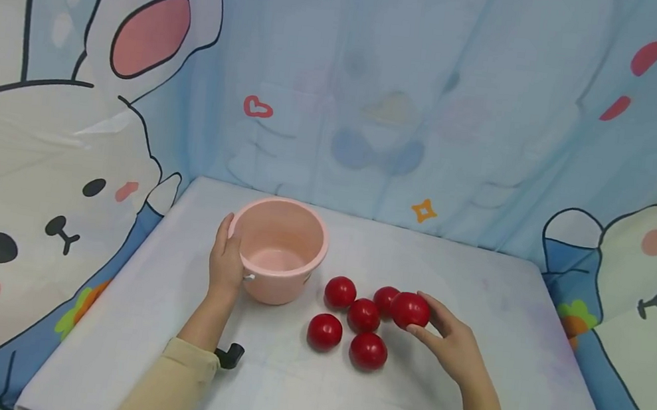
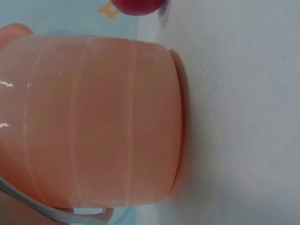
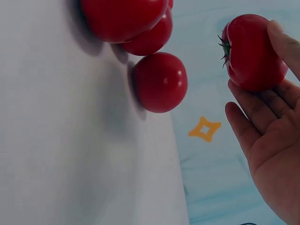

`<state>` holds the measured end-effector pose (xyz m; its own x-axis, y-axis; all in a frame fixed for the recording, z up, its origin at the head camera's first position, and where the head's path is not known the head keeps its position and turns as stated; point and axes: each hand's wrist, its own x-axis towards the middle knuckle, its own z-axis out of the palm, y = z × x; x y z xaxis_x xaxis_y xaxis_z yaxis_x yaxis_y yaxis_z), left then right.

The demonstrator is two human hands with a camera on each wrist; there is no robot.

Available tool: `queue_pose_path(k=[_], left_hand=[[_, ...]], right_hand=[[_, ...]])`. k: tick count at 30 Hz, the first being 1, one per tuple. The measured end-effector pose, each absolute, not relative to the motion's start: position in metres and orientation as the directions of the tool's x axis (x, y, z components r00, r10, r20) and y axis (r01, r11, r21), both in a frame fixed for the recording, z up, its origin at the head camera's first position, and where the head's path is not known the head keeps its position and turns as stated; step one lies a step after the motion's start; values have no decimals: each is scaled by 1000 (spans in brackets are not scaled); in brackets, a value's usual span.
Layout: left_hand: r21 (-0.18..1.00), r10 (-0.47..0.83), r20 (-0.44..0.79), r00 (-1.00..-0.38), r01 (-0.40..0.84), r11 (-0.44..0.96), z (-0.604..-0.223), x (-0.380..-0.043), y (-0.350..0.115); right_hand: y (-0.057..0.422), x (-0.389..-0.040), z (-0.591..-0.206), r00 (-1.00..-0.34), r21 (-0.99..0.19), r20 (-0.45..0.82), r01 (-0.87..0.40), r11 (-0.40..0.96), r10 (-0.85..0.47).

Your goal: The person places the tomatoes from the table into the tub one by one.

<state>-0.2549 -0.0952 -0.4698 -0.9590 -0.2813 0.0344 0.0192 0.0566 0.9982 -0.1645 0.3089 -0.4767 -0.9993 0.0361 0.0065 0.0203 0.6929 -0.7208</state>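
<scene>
A pink bucket stands upright on the white table. My left hand grips its left side at the rim; in the left wrist view the bucket's ribbed wall fills much of the picture, with a pale handle below. Raised above the table, a red tomato is pinched between the thumb and fingers of my right hand. The right wrist view shows this tomato's green stem facing away from the palm. Several more tomatoes lie between the bucket and my right hand.
The white tabletop ends at a light blue printed curtain behind. Cartoon animals on the curtain flank both sides. Dark brackets show at each wrist.
</scene>
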Motion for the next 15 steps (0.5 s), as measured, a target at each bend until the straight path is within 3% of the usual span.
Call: queue_pose_path(k=[15], left_hand=[[998, -287, 51, -956, 43, 34, -472, -257, -94]], right_hand=[[301, -176, -452, -998, -701, 56, -49, 712, -14]])
